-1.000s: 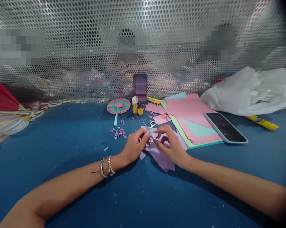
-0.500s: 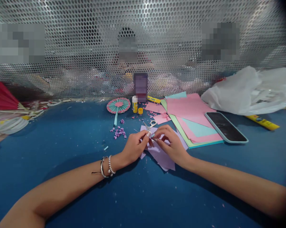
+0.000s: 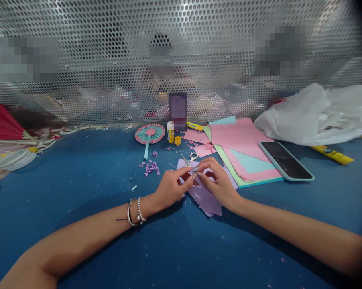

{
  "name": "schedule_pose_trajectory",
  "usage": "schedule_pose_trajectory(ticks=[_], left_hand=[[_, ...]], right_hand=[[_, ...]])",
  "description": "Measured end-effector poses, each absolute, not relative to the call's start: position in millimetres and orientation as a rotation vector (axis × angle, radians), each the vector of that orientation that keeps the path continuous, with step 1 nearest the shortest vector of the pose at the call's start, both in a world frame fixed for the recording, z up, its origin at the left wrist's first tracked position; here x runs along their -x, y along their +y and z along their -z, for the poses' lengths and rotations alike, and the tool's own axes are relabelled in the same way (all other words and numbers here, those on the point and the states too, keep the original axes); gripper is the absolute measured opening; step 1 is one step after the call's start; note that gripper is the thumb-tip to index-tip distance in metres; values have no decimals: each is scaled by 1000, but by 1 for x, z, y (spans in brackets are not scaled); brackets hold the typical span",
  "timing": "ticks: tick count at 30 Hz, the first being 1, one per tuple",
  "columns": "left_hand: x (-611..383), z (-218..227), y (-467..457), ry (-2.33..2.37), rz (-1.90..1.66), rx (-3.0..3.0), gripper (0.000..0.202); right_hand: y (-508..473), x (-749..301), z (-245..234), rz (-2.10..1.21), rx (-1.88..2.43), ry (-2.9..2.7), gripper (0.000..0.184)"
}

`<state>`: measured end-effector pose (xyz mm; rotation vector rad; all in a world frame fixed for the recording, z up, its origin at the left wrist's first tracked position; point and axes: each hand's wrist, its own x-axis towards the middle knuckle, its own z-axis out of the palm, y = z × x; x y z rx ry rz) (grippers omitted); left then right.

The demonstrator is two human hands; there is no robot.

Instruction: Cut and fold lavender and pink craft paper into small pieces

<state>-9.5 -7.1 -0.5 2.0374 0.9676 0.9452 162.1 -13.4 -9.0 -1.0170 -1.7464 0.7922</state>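
My left hand and my right hand meet at the fingertips above several sheets of lilac paper. Both are closed in a pinch. Whatever sits between the fingers is tiny and mostly covered, so I cannot make out its kind. Just beyond the fingertips lies a pair of scissors with light handles, partly behind my right hand. To the left of my hands is a loose pile of small crumpled purple paper pieces. A silver beaded bracelet circles my left wrist.
Behind stand a glue stick, its yellow cap and a round pleated paper fan. Coloured paper sheets, a phone and a white plastic bag lie right. A perforated metal panel closes the back.
My left fingertips have shifted slightly right and down, closer against my right fingertips. The things on the table stay where they were.
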Motion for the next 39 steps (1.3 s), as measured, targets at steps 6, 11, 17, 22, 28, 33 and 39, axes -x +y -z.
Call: schedule_pose_trajectory(ticks=[6, 11, 17, 22, 28, 33, 39], left_hand=[[10, -1, -7, 940, -965, -1964, 29], [10, 0, -8, 918, -978, -1887, 29], [9, 1, -7, 959, -974, -1833, 30], [9, 1, -6, 958, -963, -1806, 31], [9, -1, -8, 904, -902, -1802, 32], [10, -2, -8, 867, -873, -1773, 35], [10, 0, -7, 911, -896, -1758, 32]], right_hand=[[-15, -163, 7, -813, 972, -1752, 5], [-19, -163, 6, -864, 928, -1742, 5], [-19, -162, 5, -897, 921, -1724, 5], [-18, -161, 6, -953, 944, -1709, 11], [-15, -161, 12, -1015, 957, -1646, 10], [-14, -161, 12, -1049, 979, -1618, 12], [-15, -162, 13, -1058, 989, -1632, 12]])
